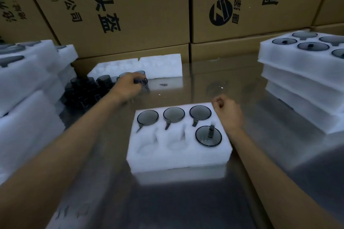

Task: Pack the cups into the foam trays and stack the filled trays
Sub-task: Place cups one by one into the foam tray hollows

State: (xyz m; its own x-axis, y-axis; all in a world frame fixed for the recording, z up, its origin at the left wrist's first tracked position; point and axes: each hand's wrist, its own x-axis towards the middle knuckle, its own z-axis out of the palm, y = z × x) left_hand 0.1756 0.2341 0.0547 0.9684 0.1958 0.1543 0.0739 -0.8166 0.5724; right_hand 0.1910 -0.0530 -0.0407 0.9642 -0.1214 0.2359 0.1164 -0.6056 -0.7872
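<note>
Head view: left hand gripping cup at ten o'clock for tray; right hand curled empty, steadying.

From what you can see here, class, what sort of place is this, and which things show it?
Probably a factory or warehouse packing station. Printed cardboard cartons are stacked behind the table, filled foam trays are piled at the right, and a left hand takes a dark cup from a loose heap.

Your tabletop is glossy, mirroring the matt brown cardboard boxes behind it. On it, the foam tray looks soft, white and fuzzy-rough, while its cups are smooth, shiny smoke-tinted see-through plastic.
</note>
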